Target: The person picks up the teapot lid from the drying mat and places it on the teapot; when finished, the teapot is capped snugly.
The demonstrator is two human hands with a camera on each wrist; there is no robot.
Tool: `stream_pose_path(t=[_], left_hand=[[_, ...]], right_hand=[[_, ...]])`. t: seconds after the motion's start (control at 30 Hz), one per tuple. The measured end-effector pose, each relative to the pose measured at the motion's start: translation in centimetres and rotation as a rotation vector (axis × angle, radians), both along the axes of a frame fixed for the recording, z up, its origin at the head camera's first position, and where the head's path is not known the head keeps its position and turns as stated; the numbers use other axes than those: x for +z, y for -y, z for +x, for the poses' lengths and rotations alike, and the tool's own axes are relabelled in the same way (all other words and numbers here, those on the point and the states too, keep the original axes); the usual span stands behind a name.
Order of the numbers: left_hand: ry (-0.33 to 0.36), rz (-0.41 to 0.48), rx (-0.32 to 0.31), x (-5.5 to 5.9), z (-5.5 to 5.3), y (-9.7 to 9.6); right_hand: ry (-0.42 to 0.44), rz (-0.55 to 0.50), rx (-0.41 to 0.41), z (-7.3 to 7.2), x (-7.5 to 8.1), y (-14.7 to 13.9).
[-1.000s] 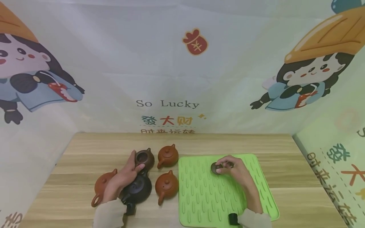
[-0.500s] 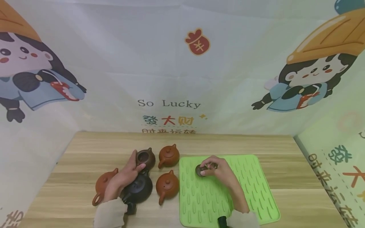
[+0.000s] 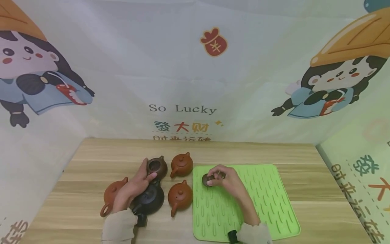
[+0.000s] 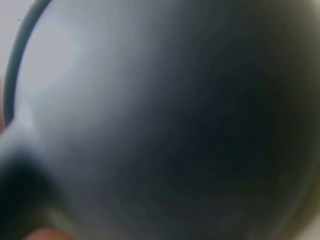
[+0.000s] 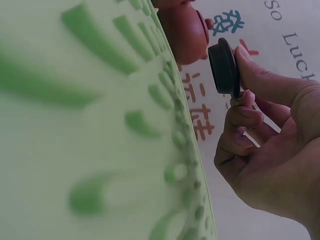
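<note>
My left hand [image 3: 136, 185] grips a small brown teapot [image 3: 163, 168] by its side, thumb near the rim. The pot's round mouth is uncovered and faces up. My right hand [image 3: 229, 181] pinches a small dark teapot lid [image 3: 205, 180] between thumb and fingers, above the left part of a green ridged mat [image 3: 225, 217]. In the right wrist view the lid [image 5: 224, 67] is tilted on edge and held apart from the mat. A black teapot [image 3: 153, 200] stands just in front of the brown one, partly under my left wrist; a dark rounded surface [image 4: 165, 120] fills the left wrist view, blurred.
Two reddish clay teapots, one at the back [image 3: 181, 165] and one nearer [image 3: 180, 196], stand between the brown pot and the mat. Another reddish teapot [image 3: 112, 193] is at the left, partly behind my left forearm. A printed cloth [image 3: 182, 74] rises behind the wooden table [image 3: 73, 189].
My right hand has carried the lid leftward over the mat, toward the teapots. My left hand stays on the brown teapot. The head view has shifted slightly.
</note>
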State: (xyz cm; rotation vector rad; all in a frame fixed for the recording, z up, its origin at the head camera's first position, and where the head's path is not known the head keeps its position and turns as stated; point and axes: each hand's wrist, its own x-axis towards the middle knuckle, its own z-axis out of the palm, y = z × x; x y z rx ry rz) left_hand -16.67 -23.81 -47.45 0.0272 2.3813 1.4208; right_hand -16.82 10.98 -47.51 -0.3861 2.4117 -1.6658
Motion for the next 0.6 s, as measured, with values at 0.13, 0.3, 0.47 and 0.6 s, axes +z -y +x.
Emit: stream_pose_path(t=[0.13, 0.3, 0.47, 0.6], left_hand=[[-0.024, 0.022, 0.003, -0.2, 0.1, 0.1], [-0.055, 0.033, 0.015, -0.4, 0.2, 0.1], [-0.024, 0.019, 0.010, 0.0, 0.1, 0.0], [-0.015, -0.002, 0.015, 0.1, 0.2, -0.1]], right_hand=[[0.003, -0.022, 0.010, -0.3, 0.3, 0.9], [-0.005, -0.017, 0.030, -1.0, 0.8, 2.6], [-0.022, 0.007, 0.057, -1.5, 1.1, 4.6], [-0.026, -0.008, 0.080, -1.7, 1.2, 5.9]])
